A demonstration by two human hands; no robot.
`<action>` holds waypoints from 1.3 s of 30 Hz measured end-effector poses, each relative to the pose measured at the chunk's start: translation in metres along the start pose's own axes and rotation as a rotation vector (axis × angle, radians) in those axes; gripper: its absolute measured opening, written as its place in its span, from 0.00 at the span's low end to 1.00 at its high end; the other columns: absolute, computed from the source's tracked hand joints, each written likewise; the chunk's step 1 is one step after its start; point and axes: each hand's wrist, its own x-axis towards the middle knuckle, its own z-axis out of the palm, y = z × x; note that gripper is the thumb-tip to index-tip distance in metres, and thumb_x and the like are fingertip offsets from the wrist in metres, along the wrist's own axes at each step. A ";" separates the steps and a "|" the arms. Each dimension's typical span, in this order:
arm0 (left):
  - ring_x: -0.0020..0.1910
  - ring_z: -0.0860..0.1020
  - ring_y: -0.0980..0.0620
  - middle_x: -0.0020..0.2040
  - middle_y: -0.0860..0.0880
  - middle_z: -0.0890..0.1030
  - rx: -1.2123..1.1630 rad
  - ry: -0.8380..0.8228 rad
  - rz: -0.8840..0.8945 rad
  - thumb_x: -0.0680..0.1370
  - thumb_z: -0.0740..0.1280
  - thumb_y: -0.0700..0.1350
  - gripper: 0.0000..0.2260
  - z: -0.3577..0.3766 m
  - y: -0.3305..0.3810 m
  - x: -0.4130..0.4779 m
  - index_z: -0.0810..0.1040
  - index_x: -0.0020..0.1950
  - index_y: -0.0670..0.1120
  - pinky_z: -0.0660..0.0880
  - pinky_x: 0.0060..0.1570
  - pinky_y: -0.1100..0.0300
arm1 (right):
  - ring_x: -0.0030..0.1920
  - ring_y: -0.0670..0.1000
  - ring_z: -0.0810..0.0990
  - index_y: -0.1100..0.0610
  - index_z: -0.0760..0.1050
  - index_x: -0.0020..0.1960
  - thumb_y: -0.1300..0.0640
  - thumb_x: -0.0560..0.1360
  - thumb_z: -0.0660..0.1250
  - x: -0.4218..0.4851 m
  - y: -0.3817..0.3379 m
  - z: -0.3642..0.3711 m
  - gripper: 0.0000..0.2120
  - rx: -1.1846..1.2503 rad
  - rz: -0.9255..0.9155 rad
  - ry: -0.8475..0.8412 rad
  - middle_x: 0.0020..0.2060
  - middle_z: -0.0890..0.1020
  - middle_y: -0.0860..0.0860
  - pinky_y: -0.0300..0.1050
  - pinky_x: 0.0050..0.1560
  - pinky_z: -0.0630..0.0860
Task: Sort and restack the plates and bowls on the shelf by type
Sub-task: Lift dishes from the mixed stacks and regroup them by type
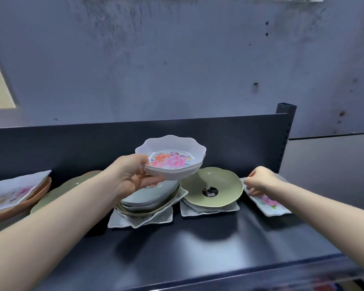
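My left hand (128,177) grips two nested white scalloped bowls with a pink and orange flower print (171,158), lifted above a mixed stack of grey bowls and white square plates (147,203). To the right, a green round plate with a black sticker (214,187) lies on white square plates (210,211). My right hand (260,181), fingers curled, is at the near edge of a white rectangular floral plate (268,202); whether it pinches the plate is unclear.
The dark shelf (198,248) has a dark back panel and an upright post (286,133) at the right. At the left stand a green plate (57,192) and a white floral square plate on brown plates (15,192).
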 end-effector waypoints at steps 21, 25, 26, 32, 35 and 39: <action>0.48 0.75 0.47 0.49 0.38 0.77 -0.067 0.177 0.116 0.75 0.53 0.29 0.09 -0.062 0.060 -0.021 0.70 0.49 0.35 0.78 0.21 0.48 | 0.31 0.57 0.81 0.63 0.81 0.43 0.68 0.68 0.65 -0.013 -0.111 -0.059 0.07 0.094 -0.316 0.114 0.32 0.81 0.59 0.44 0.31 0.82; 0.26 0.82 0.45 0.37 0.38 0.81 -0.091 0.223 0.162 0.75 0.53 0.30 0.08 -0.091 0.074 -0.042 0.71 0.46 0.35 0.79 0.26 0.48 | 0.33 0.56 0.83 0.57 0.83 0.37 0.61 0.67 0.66 -0.033 -0.155 -0.043 0.06 -0.190 -0.543 0.239 0.32 0.84 0.56 0.46 0.41 0.81; 0.26 0.82 0.45 0.35 0.38 0.82 -0.090 0.237 0.171 0.76 0.53 0.30 0.08 -0.098 0.076 -0.047 0.71 0.46 0.35 0.79 0.28 0.48 | 0.36 0.56 0.82 0.56 0.83 0.38 0.60 0.66 0.67 -0.036 -0.166 -0.040 0.06 -0.275 -0.625 0.308 0.35 0.85 0.55 0.46 0.41 0.79; 0.33 0.84 0.43 0.44 0.38 0.81 -0.092 0.294 0.199 0.76 0.55 0.31 0.07 -0.149 0.087 -0.068 0.71 0.49 0.36 0.80 0.33 0.48 | 0.46 0.63 0.80 0.58 0.84 0.45 0.58 0.70 0.66 -0.057 -0.249 -0.011 0.08 -0.371 -0.976 0.559 0.44 0.84 0.58 0.45 0.40 0.71; 0.27 0.83 0.44 0.42 0.38 0.81 -0.095 0.311 0.221 0.76 0.55 0.31 0.07 -0.169 0.093 -0.076 0.71 0.47 0.35 0.80 0.33 0.49 | 0.45 0.61 0.80 0.59 0.83 0.45 0.60 0.69 0.66 -0.069 -0.276 0.027 0.08 -0.274 -0.913 0.495 0.44 0.83 0.57 0.44 0.40 0.73; 0.29 0.83 0.43 0.45 0.38 0.80 -0.092 0.314 0.209 0.76 0.54 0.31 0.07 -0.191 0.095 -0.083 0.71 0.48 0.35 0.80 0.28 0.50 | 0.37 0.58 0.83 0.61 0.83 0.40 0.63 0.66 0.65 -0.085 -0.282 0.098 0.08 -0.150 -0.729 0.222 0.35 0.84 0.57 0.46 0.38 0.81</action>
